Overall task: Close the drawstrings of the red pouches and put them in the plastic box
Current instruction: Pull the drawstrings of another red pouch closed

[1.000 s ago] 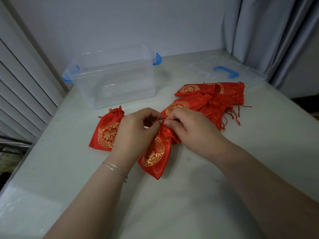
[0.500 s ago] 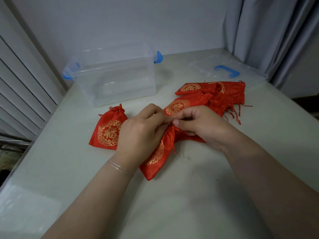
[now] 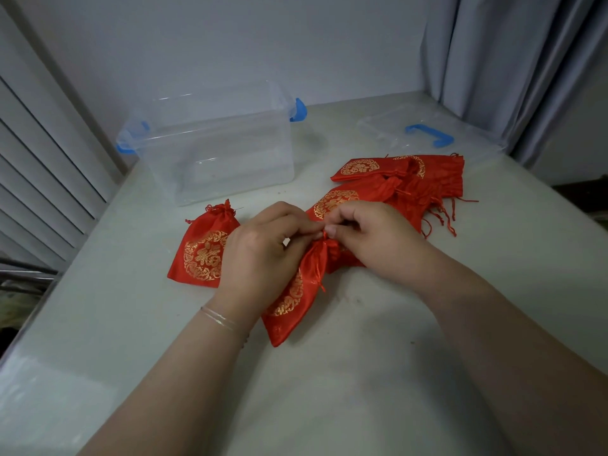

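Head view: my left hand and right hand pinch one red pouch's drawstrings, one cinched pouch waits beside the empty plastic box, pile untouched.

I see a pale table w/ a clear lid, blue handle, lying flat at far right. Grey curtain hangs behind it; white slats on the left, blank wall at back.

— What sits mid-frame?
— A left hand and right hand pinch the gathered neck of a red pouch on a pale table.
— And behind?
— A clear plastic box upper left; more pouches piled centre right.
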Available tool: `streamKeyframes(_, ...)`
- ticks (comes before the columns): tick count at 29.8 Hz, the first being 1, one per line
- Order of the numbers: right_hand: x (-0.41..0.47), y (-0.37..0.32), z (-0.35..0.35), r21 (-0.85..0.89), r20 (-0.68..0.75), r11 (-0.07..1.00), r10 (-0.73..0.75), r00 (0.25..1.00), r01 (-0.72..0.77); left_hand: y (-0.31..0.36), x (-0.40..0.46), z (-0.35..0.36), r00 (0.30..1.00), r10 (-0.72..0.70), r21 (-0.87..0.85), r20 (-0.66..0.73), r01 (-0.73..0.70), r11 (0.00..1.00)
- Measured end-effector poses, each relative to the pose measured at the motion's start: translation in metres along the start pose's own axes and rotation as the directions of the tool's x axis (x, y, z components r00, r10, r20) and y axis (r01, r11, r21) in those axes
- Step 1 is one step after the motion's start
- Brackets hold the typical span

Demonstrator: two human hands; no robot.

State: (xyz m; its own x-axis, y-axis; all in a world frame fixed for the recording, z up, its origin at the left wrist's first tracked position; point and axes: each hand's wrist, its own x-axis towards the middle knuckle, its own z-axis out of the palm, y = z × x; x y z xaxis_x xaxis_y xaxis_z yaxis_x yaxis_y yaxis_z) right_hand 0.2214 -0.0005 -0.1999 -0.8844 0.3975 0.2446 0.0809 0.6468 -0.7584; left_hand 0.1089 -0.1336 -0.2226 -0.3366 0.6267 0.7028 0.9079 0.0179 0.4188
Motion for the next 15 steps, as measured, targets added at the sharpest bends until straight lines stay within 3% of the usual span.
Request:
streamKeyframes(3, -0.002, -0.002, 0.006, -0.217, -0.023, 0.971, -0.109, 0.994, 0.102, -0.002, 0.0, 0.001, 1.0, -0.022, 0.06, -0.015, 0.023, 0.998)
streamKeyframes(7, -0.001, 0.002, 0.011, -0.45, 0.01, 0.886, -0.122, 0.993, 0.113, -0.005, 0.001, 0.0, 0.999, -0.051, 0.157, -0.019, 0.053, 0.986)
streamKeyframes(12, -0.006, -0.004, 0.01, -0.517, 0.131, 0.848, -0.059, 0.99, 0.119, -0.005, 0.004, -0.005, 0.987, -0.145, 0.144, 0.066, 0.135, 0.98)
streamKeyframes(15, -0.01, -0.008, 0.01, -0.458, 0.258, 0.877, -0.026, 0.966, 0.146, -0.007, 0.004, -0.007, 0.987, -0.068, 0.167, 0.147, 0.043, 0.985)
